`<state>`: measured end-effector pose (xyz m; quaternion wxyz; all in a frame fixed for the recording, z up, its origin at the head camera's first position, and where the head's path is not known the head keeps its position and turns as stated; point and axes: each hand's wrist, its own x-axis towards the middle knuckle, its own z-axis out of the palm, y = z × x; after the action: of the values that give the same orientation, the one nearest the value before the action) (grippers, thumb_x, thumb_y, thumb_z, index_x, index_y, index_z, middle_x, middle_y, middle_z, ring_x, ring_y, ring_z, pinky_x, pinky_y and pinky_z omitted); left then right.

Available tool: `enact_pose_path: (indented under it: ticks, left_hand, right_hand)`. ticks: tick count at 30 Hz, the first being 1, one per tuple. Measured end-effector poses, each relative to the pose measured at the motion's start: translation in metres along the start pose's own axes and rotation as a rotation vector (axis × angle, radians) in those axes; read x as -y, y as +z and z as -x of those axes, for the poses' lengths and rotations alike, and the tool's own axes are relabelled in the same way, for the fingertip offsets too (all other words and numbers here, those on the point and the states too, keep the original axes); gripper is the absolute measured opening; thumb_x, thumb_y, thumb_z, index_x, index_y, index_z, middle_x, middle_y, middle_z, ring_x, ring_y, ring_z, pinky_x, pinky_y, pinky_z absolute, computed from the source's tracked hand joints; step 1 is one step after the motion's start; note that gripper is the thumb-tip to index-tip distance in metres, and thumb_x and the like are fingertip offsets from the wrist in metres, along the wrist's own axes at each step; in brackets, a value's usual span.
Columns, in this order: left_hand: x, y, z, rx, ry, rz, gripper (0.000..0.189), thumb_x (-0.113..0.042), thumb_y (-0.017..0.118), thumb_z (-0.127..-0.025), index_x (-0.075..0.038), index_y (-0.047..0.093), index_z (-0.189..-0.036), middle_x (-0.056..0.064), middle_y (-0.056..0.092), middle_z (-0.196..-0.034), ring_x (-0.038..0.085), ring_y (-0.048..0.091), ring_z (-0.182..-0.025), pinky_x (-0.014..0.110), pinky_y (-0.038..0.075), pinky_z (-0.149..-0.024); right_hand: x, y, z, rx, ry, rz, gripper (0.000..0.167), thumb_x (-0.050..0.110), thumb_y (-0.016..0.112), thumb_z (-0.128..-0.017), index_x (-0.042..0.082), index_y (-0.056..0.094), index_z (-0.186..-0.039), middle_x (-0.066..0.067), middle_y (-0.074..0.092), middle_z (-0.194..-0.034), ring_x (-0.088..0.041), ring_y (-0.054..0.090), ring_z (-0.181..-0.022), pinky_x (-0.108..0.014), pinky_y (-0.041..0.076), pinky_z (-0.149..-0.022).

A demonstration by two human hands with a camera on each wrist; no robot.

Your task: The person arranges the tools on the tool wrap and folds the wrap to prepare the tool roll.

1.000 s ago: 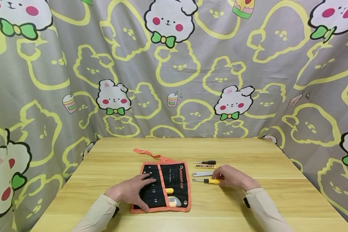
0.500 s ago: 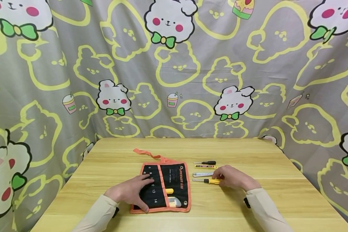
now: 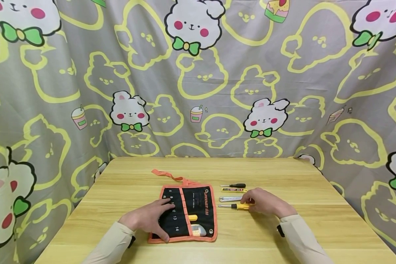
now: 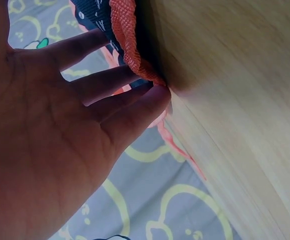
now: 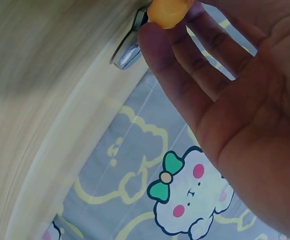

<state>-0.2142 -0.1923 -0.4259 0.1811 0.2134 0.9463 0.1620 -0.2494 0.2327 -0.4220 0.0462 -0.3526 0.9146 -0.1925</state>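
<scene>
A black tool pouch (image 3: 199,203) with orange trim and printed numbers lies spread on the table. Over its left part my left hand (image 3: 148,214) rests with fingers spread. In the left wrist view those fingers touch the pouch's orange edge (image 4: 125,37). My right hand (image 3: 267,201) pinches the yellow handle of a screwdriver (image 3: 239,206), whose metal shaft points left toward the pouch. The handle's rounded end (image 5: 170,12) shows at the fingertips in the right wrist view. Just behind it lies a silver wrench (image 3: 229,199), its right end hidden by the right hand.
Beyond the wrench lie a yellow flat pack (image 3: 233,190) and a black-handled screwdriver (image 3: 237,185). A yellow handle (image 3: 193,217) and a grey-and-yellow tool (image 3: 198,230) stick out of the pouch pocket. An orange strap (image 3: 166,174) trails behind. Patterned curtains (image 3: 198,84) surround the table (image 3: 277,172).
</scene>
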Motion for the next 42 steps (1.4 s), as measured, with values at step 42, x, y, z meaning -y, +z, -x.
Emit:
enact_pose_path:
  ticks: [42]
  left_hand:
    - [0.003, 0.0, -0.001, 0.03, 0.001, 0.004, 0.101, -0.053, 0.092, -0.069, -0.015, 0.049, -0.152, 0.012, 0.031, -0.165, 0.039, 0.03, -0.151, 0.059, 0.038, -0.112]
  right_hand:
    - [0.029, 0.005, -0.034, -0.067, -0.103, 0.142, 0.024, -0.005, 0.078, -0.085, 0.009, 0.078, -0.104, -0.003, 0.076, -0.103, -0.015, 0.071, -0.089, -0.03, 0.058, -0.078]
